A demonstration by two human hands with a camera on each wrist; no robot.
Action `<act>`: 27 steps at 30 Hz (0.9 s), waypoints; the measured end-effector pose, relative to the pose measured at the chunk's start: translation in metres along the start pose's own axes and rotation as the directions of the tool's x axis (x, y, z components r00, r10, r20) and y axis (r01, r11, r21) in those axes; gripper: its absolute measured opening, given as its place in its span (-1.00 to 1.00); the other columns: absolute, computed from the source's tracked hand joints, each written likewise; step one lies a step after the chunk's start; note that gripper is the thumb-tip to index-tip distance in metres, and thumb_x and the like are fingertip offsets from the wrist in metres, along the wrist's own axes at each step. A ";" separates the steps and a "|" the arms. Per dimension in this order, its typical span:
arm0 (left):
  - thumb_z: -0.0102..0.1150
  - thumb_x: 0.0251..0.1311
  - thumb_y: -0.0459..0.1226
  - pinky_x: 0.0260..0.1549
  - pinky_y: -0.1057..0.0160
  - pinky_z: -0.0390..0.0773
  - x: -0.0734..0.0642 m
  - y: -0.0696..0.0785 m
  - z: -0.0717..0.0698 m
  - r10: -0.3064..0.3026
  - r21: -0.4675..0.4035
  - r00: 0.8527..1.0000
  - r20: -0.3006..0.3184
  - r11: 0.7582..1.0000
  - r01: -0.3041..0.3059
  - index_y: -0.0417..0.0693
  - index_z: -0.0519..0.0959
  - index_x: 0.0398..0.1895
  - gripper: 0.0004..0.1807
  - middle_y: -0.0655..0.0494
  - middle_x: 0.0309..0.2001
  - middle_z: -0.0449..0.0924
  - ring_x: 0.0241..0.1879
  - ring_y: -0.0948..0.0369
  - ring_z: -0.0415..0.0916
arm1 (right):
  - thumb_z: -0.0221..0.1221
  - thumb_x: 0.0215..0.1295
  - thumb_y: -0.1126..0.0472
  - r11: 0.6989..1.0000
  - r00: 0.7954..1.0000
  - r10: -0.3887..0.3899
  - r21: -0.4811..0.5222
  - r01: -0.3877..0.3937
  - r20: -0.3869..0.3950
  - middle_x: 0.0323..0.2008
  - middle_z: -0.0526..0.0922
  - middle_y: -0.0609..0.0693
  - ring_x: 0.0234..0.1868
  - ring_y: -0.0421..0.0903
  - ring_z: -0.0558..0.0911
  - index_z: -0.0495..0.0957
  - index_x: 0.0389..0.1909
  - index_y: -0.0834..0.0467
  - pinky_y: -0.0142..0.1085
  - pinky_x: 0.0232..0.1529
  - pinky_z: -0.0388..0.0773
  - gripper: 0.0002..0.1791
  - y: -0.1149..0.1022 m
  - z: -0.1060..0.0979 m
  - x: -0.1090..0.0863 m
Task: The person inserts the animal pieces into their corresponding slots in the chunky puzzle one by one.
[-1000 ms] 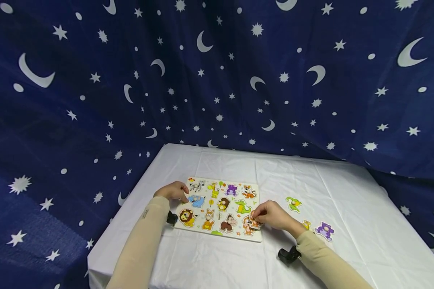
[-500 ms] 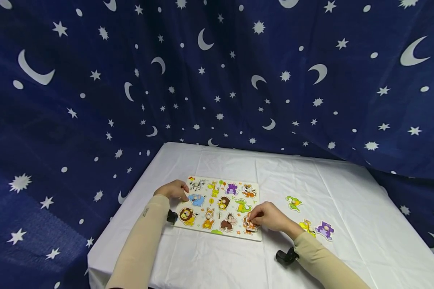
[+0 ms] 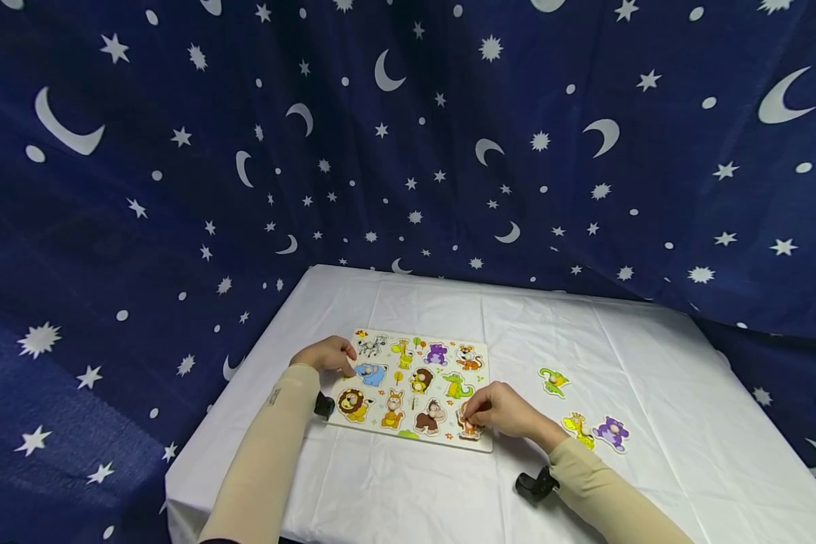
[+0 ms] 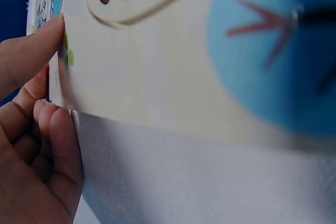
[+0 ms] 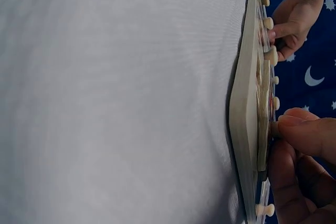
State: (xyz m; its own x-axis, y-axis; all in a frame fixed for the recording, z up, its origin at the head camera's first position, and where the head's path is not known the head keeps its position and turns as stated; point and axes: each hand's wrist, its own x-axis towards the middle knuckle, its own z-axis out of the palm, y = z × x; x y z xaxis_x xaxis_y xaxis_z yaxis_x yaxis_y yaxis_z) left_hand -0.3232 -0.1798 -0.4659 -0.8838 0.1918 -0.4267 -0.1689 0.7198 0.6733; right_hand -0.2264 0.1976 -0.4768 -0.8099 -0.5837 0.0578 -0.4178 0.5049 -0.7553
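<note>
A wooden puzzle board [image 3: 481,444] with animal pictures lies flat on the table. My left hand [image 3: 325,355] grips its left edge; in the left wrist view the thumb [image 4: 37,45] lies on top and the other fingers curl at the edge. My right hand [image 3: 508,410] is over the board's near right corner. Between thumb and forefinger it pinches the small knob [image 5: 275,129] of a monkey puzzle piece [image 3: 470,431]. Seen edge-on in the right wrist view, that piece lies over the board, slightly raised. Fingers partly hide it from the head view.
To the right of the board lie loose pieces: a green crocodile-like one [image 3: 553,382], a giraffe [image 3: 576,429] and a purple animal [image 3: 612,433]. A white cloth covers the table [image 3: 394,491]. A dark blue curtain [image 3: 353,151] with moons and stars hangs behind and at the left.
My right hand has moved slightly left with the monkey piece, bringing it over the monkey picture on the board. More of the loose giraffe piece shows. My left hand has stayed put.
</note>
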 end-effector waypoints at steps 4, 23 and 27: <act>0.43 0.04 -0.39 -0.22 0.22 0.35 0.001 -0.001 0.001 -0.005 0.004 1.000 -0.005 1.000 0.005 -0.11 0.54 -0.19 -0.71 0.07 -0.25 0.43 -0.24 0.14 0.35 | 0.34 0.08 0.45 1.000 1.000 0.001 0.009 -0.001 0.006 -0.30 0.79 0.06 -0.22 -0.05 0.74 0.75 -0.40 0.22 -0.41 -0.10 0.58 -0.90 -0.001 0.002 0.000; 0.43 0.04 -0.37 -0.18 0.22 0.36 0.001 0.000 0.000 -0.008 0.018 1.000 -0.004 1.000 0.008 -0.09 0.55 -0.18 -0.71 0.07 -0.23 0.45 -0.21 0.15 0.37 | 0.34 0.08 0.45 1.000 1.000 -0.007 -0.026 0.007 -0.002 -0.33 0.79 0.02 -0.25 -0.14 0.72 0.75 -0.43 0.19 -0.41 -0.15 0.58 -0.89 -0.001 0.005 -0.001; 0.43 0.04 -0.38 -0.19 0.23 0.36 0.002 -0.001 0.000 -0.003 0.018 1.000 -0.004 1.000 0.004 -0.10 0.54 -0.18 -0.70 0.08 -0.24 0.45 -0.21 0.15 0.36 | 0.34 0.08 0.45 0.999 1.000 -0.012 -0.038 0.012 -0.001 -0.34 0.79 0.02 -0.26 -0.12 0.72 0.75 -0.44 0.20 -0.40 -0.17 0.58 -0.89 -0.002 0.005 0.000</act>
State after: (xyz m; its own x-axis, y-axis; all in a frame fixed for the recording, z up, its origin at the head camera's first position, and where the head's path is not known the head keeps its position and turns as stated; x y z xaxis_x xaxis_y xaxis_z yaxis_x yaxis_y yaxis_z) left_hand -0.3250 -0.1801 -0.4676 -0.8848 0.1868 -0.4268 -0.1642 0.7322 0.6610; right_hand -0.2238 0.1933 -0.4790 -0.8052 -0.5891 0.0674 -0.4427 0.5216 -0.7293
